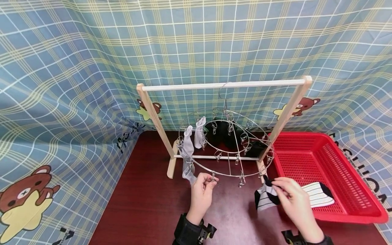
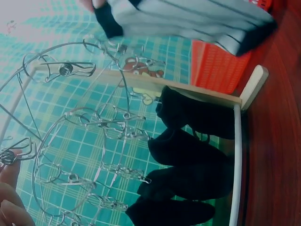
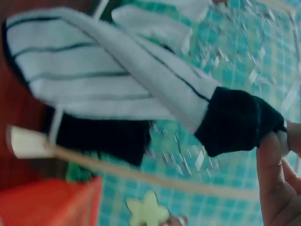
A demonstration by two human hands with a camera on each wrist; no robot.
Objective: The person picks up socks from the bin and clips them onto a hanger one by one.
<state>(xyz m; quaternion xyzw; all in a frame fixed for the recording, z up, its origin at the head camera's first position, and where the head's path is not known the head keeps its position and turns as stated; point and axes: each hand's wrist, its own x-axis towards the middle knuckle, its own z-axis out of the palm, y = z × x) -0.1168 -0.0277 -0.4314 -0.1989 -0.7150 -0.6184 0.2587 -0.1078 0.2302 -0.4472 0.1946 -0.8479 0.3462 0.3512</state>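
A round wire clip hanger hangs from a wooden rack. At its front edge my left hand pinches a metal clip between thumb and finger. My right hand holds a white sock with dark stripes by its black cuff, so the sock dangles just right of the hanger's front. Light socks hang from clips on the left side. Several black socks hang toward the back, best seen in the left wrist view.
The rack's white bar rests on two wooden legs. To the right stands a red basket with another striped sock in it. Several bare clips dangle round the rings above the dark red table. Checked cloth surrounds everything.
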